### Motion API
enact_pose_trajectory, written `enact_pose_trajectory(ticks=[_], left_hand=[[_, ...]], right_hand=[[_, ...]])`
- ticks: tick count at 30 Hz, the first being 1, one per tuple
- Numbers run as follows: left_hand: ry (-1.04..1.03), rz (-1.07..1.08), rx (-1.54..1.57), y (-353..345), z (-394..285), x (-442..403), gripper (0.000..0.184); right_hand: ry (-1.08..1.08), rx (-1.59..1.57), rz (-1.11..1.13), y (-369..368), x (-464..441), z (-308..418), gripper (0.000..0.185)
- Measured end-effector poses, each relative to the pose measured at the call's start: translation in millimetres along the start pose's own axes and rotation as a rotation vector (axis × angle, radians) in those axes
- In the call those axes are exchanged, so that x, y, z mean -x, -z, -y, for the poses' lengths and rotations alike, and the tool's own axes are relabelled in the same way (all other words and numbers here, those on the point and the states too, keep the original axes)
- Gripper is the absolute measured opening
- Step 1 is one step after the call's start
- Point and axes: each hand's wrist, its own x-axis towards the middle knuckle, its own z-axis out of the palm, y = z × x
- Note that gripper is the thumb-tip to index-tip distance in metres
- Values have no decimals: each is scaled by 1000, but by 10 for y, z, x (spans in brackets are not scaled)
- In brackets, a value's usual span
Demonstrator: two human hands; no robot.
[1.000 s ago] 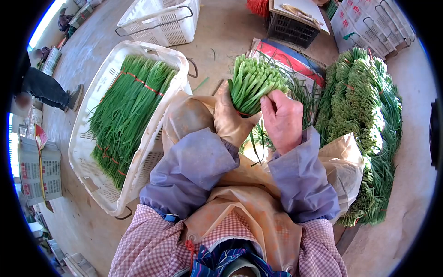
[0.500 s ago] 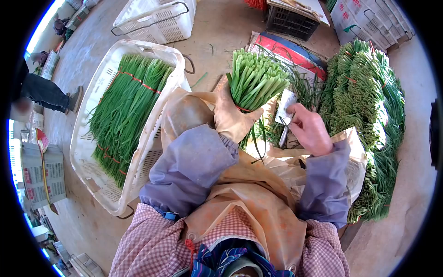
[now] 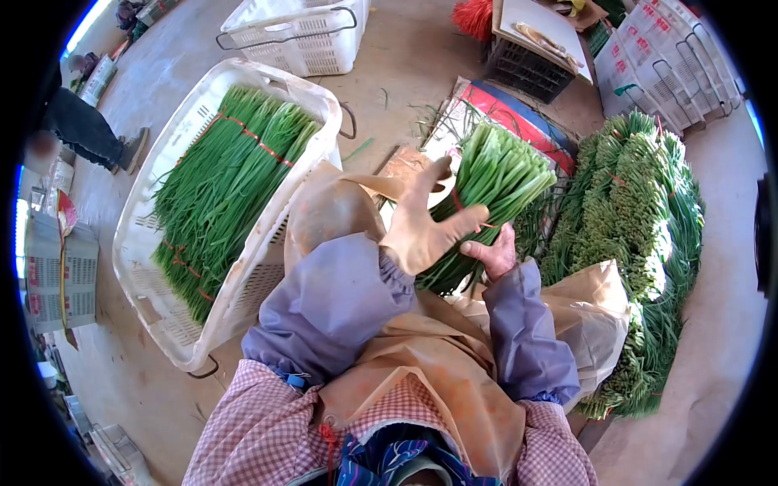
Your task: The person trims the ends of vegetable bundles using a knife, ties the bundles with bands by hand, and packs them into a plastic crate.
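A bundle of garlic chives (image 3: 502, 174), tied with a red band, leans in front of me with its pale cut ends up and to the right. My right hand (image 3: 493, 253) is bare and grips the bundle low on its right side, thumb on the stalks. My left hand (image 3: 425, 223) wears a tan glove. Its fingers and thumb are spread wide beside the bundle, around the banded part, without closing on it. The leafy ends hang down behind my hands and are partly hidden.
To the left stands a white crate (image 3: 134, 267) with banded chives (image 3: 231, 186). A tall chive pile (image 3: 624, 219) lies at right. Beyond are another white crate (image 3: 296, 40), a black crate (image 3: 527, 71) and stacked white crates (image 3: 660, 65). A person's leg (image 3: 85, 125) is at far left.
The bundle has moved right and slightly down. My left hand has loosened from it and spread its fingers. My right hand has come onto the bundle; the white-and-metal item near it is out of sight.
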Motion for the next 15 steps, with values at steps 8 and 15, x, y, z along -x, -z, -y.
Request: enact_pose_trajectory(ticks=[8,15], left_hand=[[131,-54,229,74,-14,-47,25],[276,140,686,152,80,-10,15]], right_hand=[[17,51,29,-28,91,-47,70],[-11,-183,50,-94,194,52,68]])
